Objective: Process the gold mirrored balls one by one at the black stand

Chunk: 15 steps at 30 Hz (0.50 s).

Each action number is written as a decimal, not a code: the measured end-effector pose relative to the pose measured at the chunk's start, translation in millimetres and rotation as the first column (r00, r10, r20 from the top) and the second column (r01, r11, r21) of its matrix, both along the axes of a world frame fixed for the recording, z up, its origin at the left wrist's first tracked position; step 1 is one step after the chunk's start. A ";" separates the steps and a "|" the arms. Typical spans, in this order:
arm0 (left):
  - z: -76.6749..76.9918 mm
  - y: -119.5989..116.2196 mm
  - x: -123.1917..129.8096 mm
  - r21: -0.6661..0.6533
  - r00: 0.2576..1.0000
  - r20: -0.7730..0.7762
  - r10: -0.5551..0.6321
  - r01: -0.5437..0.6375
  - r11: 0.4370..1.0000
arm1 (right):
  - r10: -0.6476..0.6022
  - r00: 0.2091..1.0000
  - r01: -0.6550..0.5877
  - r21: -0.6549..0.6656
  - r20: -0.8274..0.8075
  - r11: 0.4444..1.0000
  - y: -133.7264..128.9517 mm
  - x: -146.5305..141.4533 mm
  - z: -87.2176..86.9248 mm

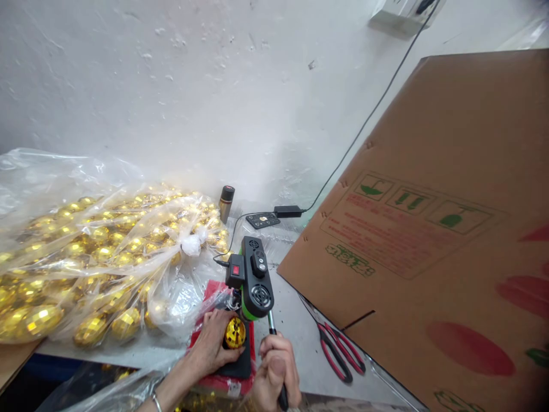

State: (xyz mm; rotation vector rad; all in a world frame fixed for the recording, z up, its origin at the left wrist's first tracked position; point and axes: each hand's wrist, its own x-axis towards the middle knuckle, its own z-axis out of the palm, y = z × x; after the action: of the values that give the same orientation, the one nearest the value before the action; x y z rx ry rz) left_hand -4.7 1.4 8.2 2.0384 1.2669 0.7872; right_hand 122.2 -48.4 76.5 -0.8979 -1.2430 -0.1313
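My left hand (213,341) is closed around a small gold mirrored ball (235,333), thumb at its near side and fingers at its far side. The ball rests over a dark base plate (240,366) under a small black and green bench machine (257,277) with a red switch. My right hand (277,369) is wrapped round a lever (271,324) with a metal shaft and black grip, at the right of the machine. The machine's head hides whatever tool stands above the ball. Red sheeting (210,293) lies beneath the base.
A clear plastic bag (191,246) full of gold balls covers the left side. A large cardboard box (412,229) fills the right. Red-handled scissors (341,352) lie beside it. Behind the machine are a dark bottle (226,205), a phone-like object (262,220) and a power adapter (288,212).
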 end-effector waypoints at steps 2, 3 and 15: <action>-0.8 0.4 0.2 0.012 1.000 0.012 -0.007 0.007 1.000 | -0.009 0.997 0.008 0.009 0.074 1.000 -0.1 2.4 -9.7; -1.7 0.5 0.2 0.017 1.000 0.014 -0.008 0.008 1.000 | -0.020 0.995 0.018 0.017 0.101 1.000 0.1 3.8 -15.4; -6.2 -2.1 -1.3 0.041 1.000 0.019 0.019 -0.020 0.999 | 0.084 0.996 -0.086 -0.155 -0.015 0.984 -4.5 11.3 60.1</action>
State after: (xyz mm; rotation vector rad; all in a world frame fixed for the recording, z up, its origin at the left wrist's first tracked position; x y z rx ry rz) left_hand -6.0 -0.7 2.0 2.0496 1.2721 0.8458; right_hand 133.5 -52.9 136.6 -0.9769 -1.2950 0.0379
